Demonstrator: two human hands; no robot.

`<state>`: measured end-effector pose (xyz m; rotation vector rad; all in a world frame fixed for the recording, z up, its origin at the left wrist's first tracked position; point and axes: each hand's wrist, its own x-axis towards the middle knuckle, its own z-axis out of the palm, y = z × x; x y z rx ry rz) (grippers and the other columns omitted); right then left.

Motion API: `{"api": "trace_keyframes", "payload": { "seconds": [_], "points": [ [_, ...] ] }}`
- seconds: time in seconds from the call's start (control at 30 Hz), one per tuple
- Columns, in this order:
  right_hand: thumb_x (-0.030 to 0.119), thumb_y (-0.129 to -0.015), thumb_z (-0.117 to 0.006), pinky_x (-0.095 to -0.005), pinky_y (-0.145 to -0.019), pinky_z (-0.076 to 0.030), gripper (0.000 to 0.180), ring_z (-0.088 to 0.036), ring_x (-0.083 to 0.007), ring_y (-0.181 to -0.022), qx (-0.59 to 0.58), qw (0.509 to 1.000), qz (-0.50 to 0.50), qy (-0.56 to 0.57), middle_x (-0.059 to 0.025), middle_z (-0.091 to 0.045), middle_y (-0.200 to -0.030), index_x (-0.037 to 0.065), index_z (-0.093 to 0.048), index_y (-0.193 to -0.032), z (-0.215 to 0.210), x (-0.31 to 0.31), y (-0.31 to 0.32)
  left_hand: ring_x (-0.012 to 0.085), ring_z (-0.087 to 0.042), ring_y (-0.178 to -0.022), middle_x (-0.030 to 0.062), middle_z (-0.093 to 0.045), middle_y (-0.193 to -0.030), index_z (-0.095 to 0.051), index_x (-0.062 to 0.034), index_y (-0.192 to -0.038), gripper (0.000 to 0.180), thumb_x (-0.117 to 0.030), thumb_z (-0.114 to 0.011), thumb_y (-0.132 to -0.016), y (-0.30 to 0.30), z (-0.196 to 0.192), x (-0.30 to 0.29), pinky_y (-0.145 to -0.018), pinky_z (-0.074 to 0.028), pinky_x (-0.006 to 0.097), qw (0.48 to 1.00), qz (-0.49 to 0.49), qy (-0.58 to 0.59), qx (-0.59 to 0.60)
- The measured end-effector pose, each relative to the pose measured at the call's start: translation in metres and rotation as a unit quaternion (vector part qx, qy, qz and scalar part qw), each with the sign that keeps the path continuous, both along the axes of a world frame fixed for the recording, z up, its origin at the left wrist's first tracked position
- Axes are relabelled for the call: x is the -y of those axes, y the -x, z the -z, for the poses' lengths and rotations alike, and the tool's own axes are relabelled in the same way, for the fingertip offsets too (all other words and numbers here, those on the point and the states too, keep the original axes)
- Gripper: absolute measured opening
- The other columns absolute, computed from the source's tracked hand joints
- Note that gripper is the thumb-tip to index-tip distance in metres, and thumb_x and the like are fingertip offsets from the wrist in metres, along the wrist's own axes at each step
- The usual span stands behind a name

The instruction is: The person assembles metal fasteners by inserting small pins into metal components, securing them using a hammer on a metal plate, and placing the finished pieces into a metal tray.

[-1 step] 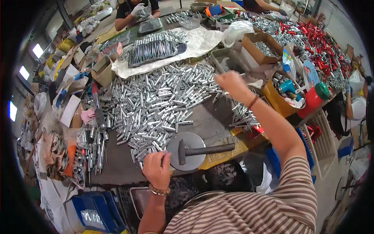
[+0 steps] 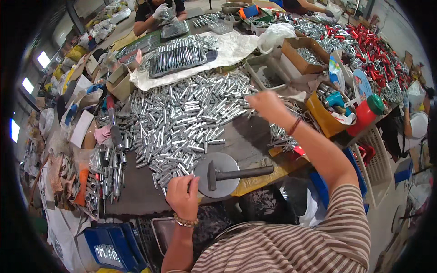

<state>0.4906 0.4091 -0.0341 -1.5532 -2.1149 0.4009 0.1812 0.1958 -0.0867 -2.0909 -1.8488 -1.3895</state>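
A large heap of short silver metal tubes [image 2: 186, 109] covers the middle of the table. At its near edge my left hand [image 2: 182, 196] is closed, fingers curled and thumb alongside; whatever it may hold is hidden. Just right of it lies a round grey metal plate [image 2: 226, 164], with a hammer [image 2: 243, 173] resting across it, head to the left. My right hand [image 2: 269, 107] is closed over the heap's right edge, slightly blurred. I cannot make out what its fingers hold. Thin metal rods [image 2: 283, 136] lie in a bunch below my right wrist.
Filled tray [image 2: 177, 61] on white cloth at the back; grey bin [image 2: 261, 82] and cardboard box [image 2: 305, 54] at the back right. A yellow container [image 2: 325, 116] and red flask [image 2: 365, 116] stand right. Sockets [image 2: 109, 173] crowd the left. A gloved co-worker [image 2: 159, 16] sits opposite.
My right hand has shifted slightly left and down toward the tubes, uncovering more of the grey bin. My left hand, the hammer and the plate stay about where they were.
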Motion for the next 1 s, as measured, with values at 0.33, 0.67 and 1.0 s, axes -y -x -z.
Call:
{"api": "trace_keyframes", "payload": {
  "seconds": [0.33,0.67,1.0],
  "points": [
    [0.034,-0.096,-0.068,-0.0469,-0.067,-0.059,0.032,-0.073,-0.0349,-0.076,0.103,0.982,-0.053,-0.149,-0.0142,-0.071,-0.08,0.009,-0.073,-0.076,0.051,0.097,0.034,0.0283,-0.065,-0.076,0.0092,-0.068,-0.086,-0.073,-0.0052,-0.093,0.015,-0.007,-0.085,-0.084,-0.005,0.001,-0.002,-0.069,-0.052,0.039,1.0,0.016,-0.005,0.018],
    [0.032,-0.094,-0.072,-0.0446,-0.073,-0.057,0.025,-0.07,-0.0304,-0.085,0.068,0.983,-0.083,-0.148,-0.0087,-0.069,-0.085,0.008,-0.073,-0.087,0.02,0.115,0.027,0.0297,-0.066,-0.08,0.0098,-0.068,-0.087,-0.072,-0.0043,-0.092,0.015,-0.007,-0.084,-0.084,0.0,0.003,-0.001,-0.073,-0.052,0.04,0.999,0.023,-0.012,0.02],
    [0.007,-0.099,-0.071,-0.0224,-0.062,-0.052,0.017,-0.07,-0.0063,-0.073,-0.342,0.936,0.056,0.054,-0.0042,-0.075,-0.089,0.0,-0.075,-0.114,-0.035,0.136,-0.027,0.03,-0.066,-0.081,0.01,-0.068,-0.089,-0.072,-0.004,-0.093,0.013,-0.008,-0.082,-0.086,-0.002,0.004,-0.002,-0.074,-0.052,0.041,0.999,0.029,0.002,0.022]
  ]
}}
